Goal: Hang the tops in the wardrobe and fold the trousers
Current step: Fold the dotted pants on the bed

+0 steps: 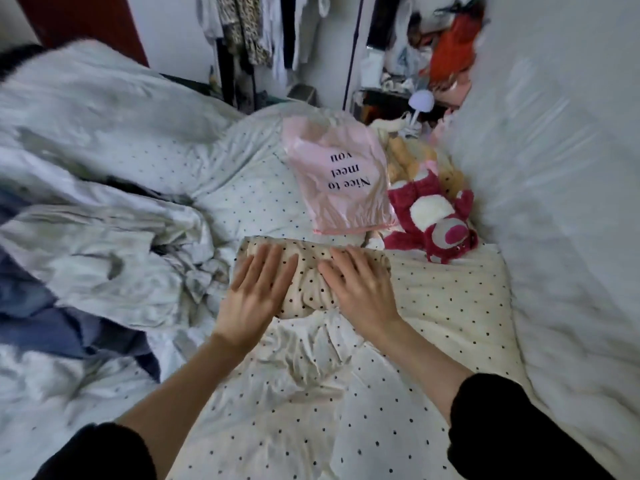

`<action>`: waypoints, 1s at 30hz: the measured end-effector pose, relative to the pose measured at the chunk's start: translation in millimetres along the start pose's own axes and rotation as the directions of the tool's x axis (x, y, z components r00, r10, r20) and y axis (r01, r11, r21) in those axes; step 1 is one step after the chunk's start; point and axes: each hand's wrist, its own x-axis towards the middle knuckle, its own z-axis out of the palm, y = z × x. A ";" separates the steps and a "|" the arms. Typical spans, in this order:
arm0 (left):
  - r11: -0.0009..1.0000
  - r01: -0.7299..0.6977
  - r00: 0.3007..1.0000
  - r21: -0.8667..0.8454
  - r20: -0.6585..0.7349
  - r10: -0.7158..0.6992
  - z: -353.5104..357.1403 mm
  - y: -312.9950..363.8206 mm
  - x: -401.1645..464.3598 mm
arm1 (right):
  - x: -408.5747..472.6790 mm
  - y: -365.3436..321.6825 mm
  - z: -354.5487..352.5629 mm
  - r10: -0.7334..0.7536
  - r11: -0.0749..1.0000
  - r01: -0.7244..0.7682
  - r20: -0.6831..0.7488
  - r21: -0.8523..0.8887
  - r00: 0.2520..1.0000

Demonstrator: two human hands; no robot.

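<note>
Both hands cover much of the folded trousers [311,271].

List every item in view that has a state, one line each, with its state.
Polka-dot trousers: folded into a compact bundle, lying on the bed.
Left hand: flat, fingers straight, pressing on the bundle.
Right hand: flat, fingers straight, pressing on the bundle.
Pink bag: lying flat, crumpled.
Pink plush bear: lying on its back.
Duvet: rumpled, unmade.
Hanging clothes: on the rail.
</note>
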 end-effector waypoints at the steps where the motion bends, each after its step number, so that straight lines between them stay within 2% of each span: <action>1: 0.999 0.015 1.000 0.036 -0.027 -0.014 -22.6 -27.9 -10.1 | 25.4 -24.8 -5.6 -0.040 0.999 0.041 -0.035 0.021 0.999; 6: 0.973 0.138 0.985 0.184 -0.129 -0.115 -114.3 -156.0 -69.7 | 133.7 -153.1 -32.5 -0.159 0.981 0.181 -0.241 0.072 0.957; 9: 0.944 0.228 0.966 0.239 -0.178 -0.188 -163.1 -230.1 -112.3 | 189.9 -238.4 -46.2 -0.173 0.964 0.232 -0.349 0.134 0.921; 12: 0.884 0.408 0.907 0.229 -0.217 -0.362 -211.7 -299.6 -165.2 | 247.2 -333.4 -57.8 -0.198 0.938 0.295 -0.414 0.184 0.889; 14: 0.839 0.489 0.867 0.237 -0.231 -0.441 -245.0 -347.5 -206.1 | 288.4 -400.8 -66.3 -0.251 0.902 0.384 -0.482 0.200 0.840; 17: 0.800 0.519 0.852 0.302 -0.257 -0.456 -283.8 -413.7 -239.5 | 339.1 -470.5 -71.8 -0.298 0.863 0.467 -0.551 0.193 0.779; 25: 0.663 0.577 0.816 0.476 -0.328 -0.476 -363.4 -582.7 -306.5 | 474.2 -645.6 -61.5 -0.284 0.776 0.587 -0.703 0.231 0.652; 30: 0.577 0.573 0.817 0.582 -0.353 -0.455 -408.1 -683.5 -326.9 | 555.3 -734.8 -56.2 -0.237 0.734 0.621 -0.751 0.277 0.616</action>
